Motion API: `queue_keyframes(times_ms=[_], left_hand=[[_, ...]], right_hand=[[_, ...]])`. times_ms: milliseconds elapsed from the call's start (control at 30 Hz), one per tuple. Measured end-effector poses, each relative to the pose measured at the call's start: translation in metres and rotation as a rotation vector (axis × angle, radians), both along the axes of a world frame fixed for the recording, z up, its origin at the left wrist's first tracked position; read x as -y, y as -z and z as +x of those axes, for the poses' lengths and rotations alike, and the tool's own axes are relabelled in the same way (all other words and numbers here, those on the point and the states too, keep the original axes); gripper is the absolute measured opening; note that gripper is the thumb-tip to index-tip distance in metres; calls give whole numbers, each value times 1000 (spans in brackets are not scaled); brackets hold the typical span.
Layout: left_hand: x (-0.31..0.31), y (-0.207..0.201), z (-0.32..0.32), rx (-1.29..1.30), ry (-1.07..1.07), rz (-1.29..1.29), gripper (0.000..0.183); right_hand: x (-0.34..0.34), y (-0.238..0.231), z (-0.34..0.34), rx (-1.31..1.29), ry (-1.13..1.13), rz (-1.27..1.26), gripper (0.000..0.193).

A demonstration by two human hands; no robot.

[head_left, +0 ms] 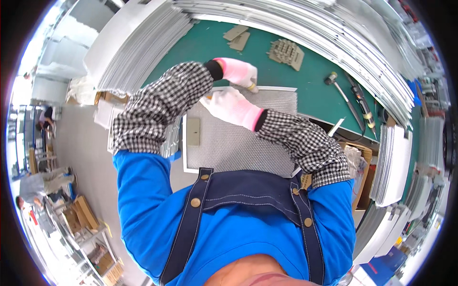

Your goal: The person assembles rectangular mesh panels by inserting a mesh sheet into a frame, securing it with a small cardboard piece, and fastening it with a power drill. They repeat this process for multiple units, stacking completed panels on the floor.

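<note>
A metal mesh panel (243, 148) in a thin pale frame lies in front of me, its near end by my apron and its far end on the green table. My left hand (238, 72), in a pink and white glove, has curled fingers closed at the panel's far rim. Nearer to me, my right hand (231, 106), gloved alike, crosses over the mesh toward the far left corner, its fingers closed at the frame there. Both hands partly hide that corner. On the left part of the mesh rests a khaki rectangular plate (193, 132).
Two loose khaki plates (236, 37) and a pile of khaki plates (286, 53) lie on the green table (200, 45). To the right are a hammer (344, 97) and a power screwdriver (362, 105). Stacked panels (143, 45) stand left; more metal frames (315, 43) line the back.
</note>
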State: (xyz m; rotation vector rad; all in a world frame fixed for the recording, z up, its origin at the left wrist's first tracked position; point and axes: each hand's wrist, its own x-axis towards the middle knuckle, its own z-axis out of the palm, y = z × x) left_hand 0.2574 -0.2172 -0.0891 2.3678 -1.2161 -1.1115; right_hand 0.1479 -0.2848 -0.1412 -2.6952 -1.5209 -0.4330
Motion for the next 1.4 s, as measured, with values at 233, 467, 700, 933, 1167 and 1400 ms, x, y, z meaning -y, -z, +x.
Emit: queue_keyframes(times_ms=[233, 467, 700, 933, 1167, 1400], left_hand=[[3, 5, -16, 166, -23, 33, 34], [-26, 0, -44, 323, -102, -188, 33], [-21, -50, -68, 411, -194, -114, 32], [4, -84, -84, 531, -137, -15, 32], [47, -61, -87, 317, -211, -535, 27], [81, -81, -83, -91, -178, -502, 31]], right_hand=[[151, -40, -23, -112, 225, -155, 35], [287, -60, -27, -93, 661, -407, 42], [357, -45, 8, 8, 981, -237, 29], [243, -122, 6, -828, 337, 186, 48], [243, -132, -16, -1042, 392, 277, 34], [257, -145, -59, -1032, 528, 392, 26]])
